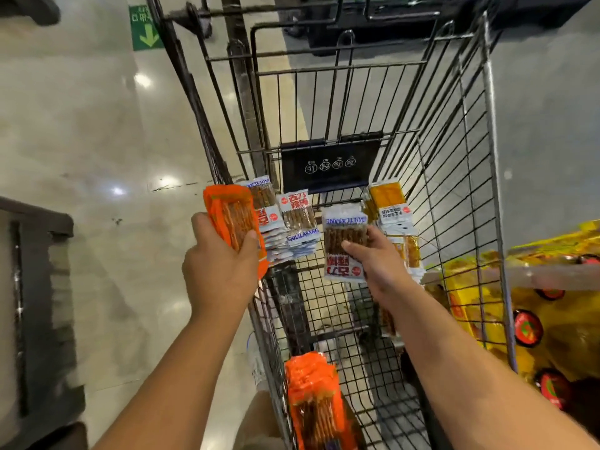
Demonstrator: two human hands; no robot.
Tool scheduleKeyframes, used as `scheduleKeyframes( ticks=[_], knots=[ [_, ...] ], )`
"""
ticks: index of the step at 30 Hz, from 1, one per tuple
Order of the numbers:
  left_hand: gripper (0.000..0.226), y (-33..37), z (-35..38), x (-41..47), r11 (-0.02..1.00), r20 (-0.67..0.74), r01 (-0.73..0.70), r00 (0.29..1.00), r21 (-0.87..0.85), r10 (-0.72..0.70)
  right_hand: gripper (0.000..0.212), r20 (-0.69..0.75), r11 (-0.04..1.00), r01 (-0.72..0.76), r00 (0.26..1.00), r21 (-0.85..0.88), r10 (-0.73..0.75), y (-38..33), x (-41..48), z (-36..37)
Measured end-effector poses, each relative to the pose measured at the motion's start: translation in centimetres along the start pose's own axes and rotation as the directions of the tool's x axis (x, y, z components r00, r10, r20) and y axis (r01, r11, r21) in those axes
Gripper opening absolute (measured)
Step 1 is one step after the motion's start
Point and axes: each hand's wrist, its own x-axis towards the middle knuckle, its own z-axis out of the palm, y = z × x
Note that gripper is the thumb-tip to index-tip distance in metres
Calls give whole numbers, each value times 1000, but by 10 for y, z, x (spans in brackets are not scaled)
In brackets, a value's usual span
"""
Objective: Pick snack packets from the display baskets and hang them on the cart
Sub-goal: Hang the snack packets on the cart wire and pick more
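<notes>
Forearms reach in from the bottom edge, and between them a bunch of orange packets hangs on the near left wall of the cart. Left hand: grip clamped round an orange packet, long axis pointing away from the person, held at the cart's left rim, just beside the hung white packets. Right hand: grip pinched on a white packet, thumb across its face, held over the cart's middle. Its long axis runs the same way, print reversed compared with the hung ones. Hung white bunch lies left of and just beyond this packet; yellow packets hang to its right. Judgement: the right hand carries the matching packet, so a short leftward reach follows, likely with an end-for-end turn. Hanging hole not visible.
</notes>
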Motion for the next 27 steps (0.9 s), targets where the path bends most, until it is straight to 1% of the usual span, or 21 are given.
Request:
scheduleKeyframes(
  ticks=[4,7,10,13,15,17,19,21,22,24,25,27],
  knots=[
    [39,-6,4,-1,999,-47,-32,998,-26,31,25,35,990,72,997,-124,-68,-11,59,20],
    [39,-8,9,2,999,-67,-38,997,-36,36,21,84,982,99,993,-163,-86,-15,98,40],
    [39,-12,11,3,997,-83,-64,995,-45,60,30,50,965,133,991,-225,-124,-9,125,61],
    [38,-16,13,5,995,-100,-78,992,-59,72,41,-51,931,163,981,-328,-190,-2,133,75],
    [38,-18,14,6,995,-108,-82,991,-63,75,45,-83,894,179,969,-410,-233,2,134,82],
    [38,-18,14,6,993,-110,-90,990,-71,82,48,-95,874,194,960,-446,-262,6,131,89],
    [39,-17,15,7,994,-110,-89,991,-67,81,49,-44,845,191,968,-500,-245,7,125,97],
    [40,-17,15,7,994,-106,-93,991,-58,86,51,33,762,191,975,-619,-218,5,119,101],
    [40,-17,14,6,994,-104,-96,990,-52,90,52,57,741,180,980,-647,-188,3,117,99],
    [40,-19,12,6,995,-98,-95,991,-41,91,54,115,760,174,985,-626,-130,-4,113,92],
    [40,-19,11,6,995,-91,-92,992,-35,88,55,145,779,184,982,-600,-121,-7,109,85],
    [41,-17,11,7,996,-81,-85,993,-28,82,59,147,811,198,979,-551,-139,-9,101,68]
  ],
)
